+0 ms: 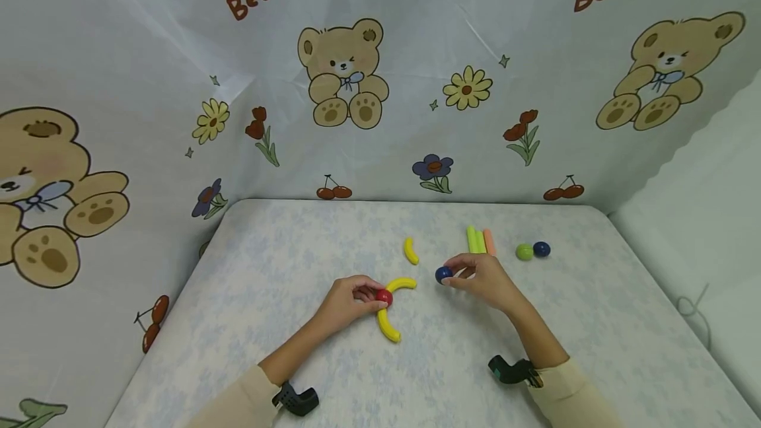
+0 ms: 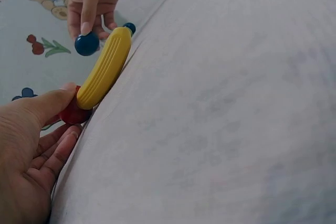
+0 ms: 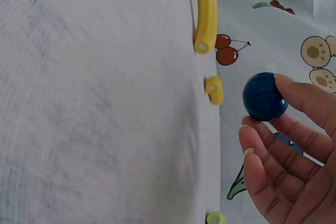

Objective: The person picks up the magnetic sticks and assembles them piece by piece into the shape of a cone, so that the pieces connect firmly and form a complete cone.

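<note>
My left hand [image 1: 347, 302] pinches a red ball [image 1: 384, 297] between thumb and fingers. That ball sits where two yellow toy bananas meet, the upper banana [image 1: 401, 283] curving right and the lower banana [image 1: 389, 327] pointing down. In the left wrist view one banana [image 2: 106, 69] lies against the red ball [image 2: 76, 113]. My right hand [image 1: 484, 278] pinches a dark blue ball [image 1: 443, 274] by thumb and fingertips, to the right of the bananas. The right wrist view shows a seam line around this blue ball [image 3: 264, 97], which appears held above the tabletop.
A third yellow banana [image 1: 411, 251] lies farther back. Behind my right hand are light green sticks [image 1: 475, 240] and an orange stick [image 1: 489, 242]. Right of them, a green ball [image 1: 524, 251] and another dark blue ball [image 1: 542, 249] sit side by side. A bear-print curtain [image 1: 404, 150] hangs behind the table.
</note>
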`<state>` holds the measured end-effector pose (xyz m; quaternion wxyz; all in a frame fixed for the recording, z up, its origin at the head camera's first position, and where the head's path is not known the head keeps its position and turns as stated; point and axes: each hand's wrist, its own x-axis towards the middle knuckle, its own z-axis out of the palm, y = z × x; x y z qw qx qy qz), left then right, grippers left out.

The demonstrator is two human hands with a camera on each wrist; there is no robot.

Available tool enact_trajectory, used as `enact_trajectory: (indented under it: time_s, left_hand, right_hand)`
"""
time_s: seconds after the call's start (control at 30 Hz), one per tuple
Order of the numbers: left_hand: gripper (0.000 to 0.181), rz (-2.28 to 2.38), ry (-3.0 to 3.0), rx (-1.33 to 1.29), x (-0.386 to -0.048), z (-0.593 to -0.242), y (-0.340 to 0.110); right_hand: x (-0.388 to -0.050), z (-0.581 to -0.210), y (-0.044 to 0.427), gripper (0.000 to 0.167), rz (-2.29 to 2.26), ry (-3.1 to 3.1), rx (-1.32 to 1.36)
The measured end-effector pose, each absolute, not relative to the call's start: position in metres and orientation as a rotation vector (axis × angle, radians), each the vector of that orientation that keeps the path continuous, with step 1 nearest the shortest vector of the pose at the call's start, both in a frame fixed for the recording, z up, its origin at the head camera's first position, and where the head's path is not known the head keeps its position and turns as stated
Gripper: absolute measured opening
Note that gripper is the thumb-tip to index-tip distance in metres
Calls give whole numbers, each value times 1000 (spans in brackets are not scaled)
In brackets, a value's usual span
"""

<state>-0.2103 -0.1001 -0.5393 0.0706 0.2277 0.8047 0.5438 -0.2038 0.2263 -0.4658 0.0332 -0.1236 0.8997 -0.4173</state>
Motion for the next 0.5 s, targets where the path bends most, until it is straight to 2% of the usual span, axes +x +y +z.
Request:
enact_trajectory:
  time_s: [0.23, 0.5]
  left_hand:
    - [38, 1638, 2351, 646, -213, -537, -102]
    - [27, 1590, 2254, 541, -232, -526, -97]
  right_hand:
    - [-206, -475, 215, 29, -1299, 2696, -398]
    - [-205, -479, 210, 27, -1265, 2687, -474]
